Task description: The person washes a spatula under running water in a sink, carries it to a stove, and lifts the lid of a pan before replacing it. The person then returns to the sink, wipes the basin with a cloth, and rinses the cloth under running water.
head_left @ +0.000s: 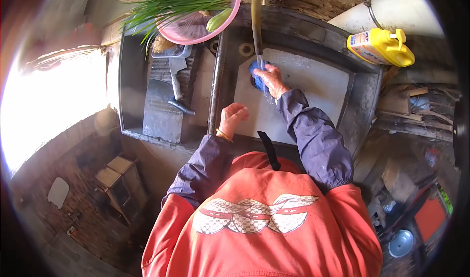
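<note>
My right hand grips a wet blue cloth in the right basin of the sink. Water runs from the hose onto the cloth and fingers. Over the near left part of this basin is my left hand, its fingers curled in and nothing visible in them. A yellow bangle circles that wrist. The two hands are apart.
A pink basket with green stalks and a pale green vegetable rests at the back left. The left basin holds a cleaver and another dark-handled blade. A yellow pump bottle lies on the right back ledge.
</note>
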Motion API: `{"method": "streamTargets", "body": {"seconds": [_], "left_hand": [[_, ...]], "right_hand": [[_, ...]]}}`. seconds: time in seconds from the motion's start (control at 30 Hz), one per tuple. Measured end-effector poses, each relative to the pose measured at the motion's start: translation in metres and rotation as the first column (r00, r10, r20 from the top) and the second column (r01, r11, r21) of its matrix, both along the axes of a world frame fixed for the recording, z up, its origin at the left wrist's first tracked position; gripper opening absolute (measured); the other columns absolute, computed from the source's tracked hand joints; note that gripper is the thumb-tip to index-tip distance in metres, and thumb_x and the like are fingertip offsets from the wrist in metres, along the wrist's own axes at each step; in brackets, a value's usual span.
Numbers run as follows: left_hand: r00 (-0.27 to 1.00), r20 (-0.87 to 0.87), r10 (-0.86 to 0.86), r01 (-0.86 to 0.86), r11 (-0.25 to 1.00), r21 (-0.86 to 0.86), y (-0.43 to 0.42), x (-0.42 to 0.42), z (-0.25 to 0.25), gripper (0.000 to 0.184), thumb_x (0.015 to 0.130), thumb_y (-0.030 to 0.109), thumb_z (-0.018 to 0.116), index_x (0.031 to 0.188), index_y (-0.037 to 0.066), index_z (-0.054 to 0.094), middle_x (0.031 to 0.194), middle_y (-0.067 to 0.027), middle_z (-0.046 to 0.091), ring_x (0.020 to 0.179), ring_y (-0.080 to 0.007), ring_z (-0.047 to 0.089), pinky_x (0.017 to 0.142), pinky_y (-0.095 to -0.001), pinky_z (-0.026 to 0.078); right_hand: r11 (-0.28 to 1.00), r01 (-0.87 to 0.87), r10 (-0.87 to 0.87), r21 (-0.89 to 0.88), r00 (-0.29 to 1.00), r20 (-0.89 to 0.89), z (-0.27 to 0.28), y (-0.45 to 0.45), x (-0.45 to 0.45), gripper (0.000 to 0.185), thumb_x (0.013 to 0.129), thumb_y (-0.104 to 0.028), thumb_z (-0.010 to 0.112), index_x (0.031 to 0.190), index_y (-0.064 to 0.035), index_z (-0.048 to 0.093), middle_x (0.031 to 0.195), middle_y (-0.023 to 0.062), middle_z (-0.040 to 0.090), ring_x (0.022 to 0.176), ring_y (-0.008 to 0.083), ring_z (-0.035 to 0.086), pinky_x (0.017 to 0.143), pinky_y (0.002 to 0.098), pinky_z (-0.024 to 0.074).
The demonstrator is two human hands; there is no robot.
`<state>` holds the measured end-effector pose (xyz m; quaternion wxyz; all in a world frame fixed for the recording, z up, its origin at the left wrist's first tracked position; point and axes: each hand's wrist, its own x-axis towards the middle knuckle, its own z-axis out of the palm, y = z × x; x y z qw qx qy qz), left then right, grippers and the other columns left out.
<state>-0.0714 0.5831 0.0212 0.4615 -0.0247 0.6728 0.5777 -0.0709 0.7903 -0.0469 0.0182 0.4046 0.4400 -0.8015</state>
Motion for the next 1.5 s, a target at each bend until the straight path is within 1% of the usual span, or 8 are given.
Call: {"method": "streamTargets", "body": {"seconds": [0.23,0.47,0.7,0.87,1.0,1.23,1.43,1.5], "left_hand": [[0.995,0.103,-0.017,0.022,0.999,-0.039,0.0,0.005,0.008,0.019,0.09,0.021,0.063,0.094,0.003,0.064,0.077,-0.0054,0.066,0.069,-0.0124,0.063,0.066,-0.0254,0.049],[0.986,0.169,0.017,-0.013,1.0,-0.027,0.0,0.008,0.007,0.02,0.091,0.022,0.062,0.094,0.003,0.065,0.078,-0.0073,0.067,0.07,-0.0148,0.065,0.067,-0.0273,0.051],[0.957,0.288,0.018,-0.021,1.0,0.007,0.001,0.01,0.012,0.026,0.092,0.028,0.059,0.097,0.002,0.061,0.081,-0.0105,0.067,0.073,-0.0207,0.067,0.068,-0.0317,0.053],[0.614,0.789,0.037,-0.305,0.933,0.193,0.023,0.013,0.008,0.071,0.088,0.063,0.05,0.116,-0.002,0.052,0.11,-0.0197,0.063,0.106,-0.0332,0.06,0.095,-0.0438,0.046],[0.474,0.876,-0.093,-0.464,0.819,0.339,0.055,0.015,-0.019,0.098,0.072,0.085,0.045,0.115,-0.002,0.055,0.112,-0.018,0.062,0.108,-0.0326,0.059,0.097,-0.0465,0.045],[0.515,0.855,-0.054,-0.547,0.748,0.376,0.067,0.007,-0.021,0.072,0.08,0.071,0.054,0.104,0.004,0.063,0.095,-0.0142,0.068,0.081,-0.028,0.067,0.08,-0.0396,0.055],[0.433,0.9,-0.054,-0.565,0.762,0.318,0.058,-0.006,0.013,0.048,0.089,0.041,0.059,0.107,-0.003,0.058,0.095,-0.0269,0.065,0.081,-0.0381,0.066,0.071,-0.0531,0.056],[0.52,0.854,-0.004,-0.505,0.805,0.312,0.055,-0.009,0.022,0.048,0.091,0.036,0.057,0.115,-0.005,0.053,0.103,-0.0253,0.064,0.077,-0.0309,0.066,0.069,-0.0433,0.058]], "right_hand": [[0.991,0.05,-0.049,0.124,0.999,-0.012,0.014,-0.005,-0.008,0.015,0.08,-0.015,0.07,0.09,-0.0053,0.067,0.072,-0.0032,0.059,0.06,0.0061,0.052,0.054,0.0236,0.0431],[0.987,0.041,-0.063,-0.157,0.988,-0.143,0.074,0.014,0.002,0.021,0.086,-0.015,0.068,0.103,-0.0028,0.067,0.088,0.0025,0.067,0.073,0.0099,0.062,0.066,0.0248,0.0502],[0.989,0.144,-0.145,-0.011,0.989,-0.044,0.029,-0.003,0.003,0.022,0.084,-0.013,0.069,0.102,-0.0008,0.066,0.091,0.0029,0.067,0.077,0.0111,0.062,0.069,0.0254,0.0507],[0.992,0.122,-0.124,-0.022,0.978,-0.168,0.059,-0.008,0.025,0.023,0.084,-0.014,0.069,0.103,-0.0008,0.064,0.093,0.0024,0.066,0.082,0.0107,0.062,0.073,0.0244,0.049],[0.999,-0.034,0.032,-0.023,0.996,-0.078,0.108,-0.02,0.058,0.025,0.092,-0.017,0.06,0.111,-0.0008,0.064,0.101,0.0031,0.066,0.092,0.0103,0.06,0.082,0.0248,0.0465],[0.981,-0.093,0.113,0.172,0.987,-0.114,0.164,-0.058,0.105,0.028,0.088,-0.014,0.065,0.111,0.0008,0.063,0.098,0.0016,0.064,0.09,0.009,0.059,0.084,0.026,0.0471],[0.941,-0.272,0.308,0.201,0.935,-0.176,0.205,-0.062,0.122,0.026,0.088,-0.009,0.065,0.109,0.0042,0.059,0.096,0.0042,0.064,0.085,0.0079,0.058,0.075,0.0238,0.0491],[0.918,-0.329,0.369,0.219,0.913,-0.176,0.222,-0.06,0.124,0.025,0.087,-0.007,0.065,0.109,0.0048,0.059,0.096,0.0041,0.064,0.085,0.0072,0.057,0.074,0.023,0.0487]]}}
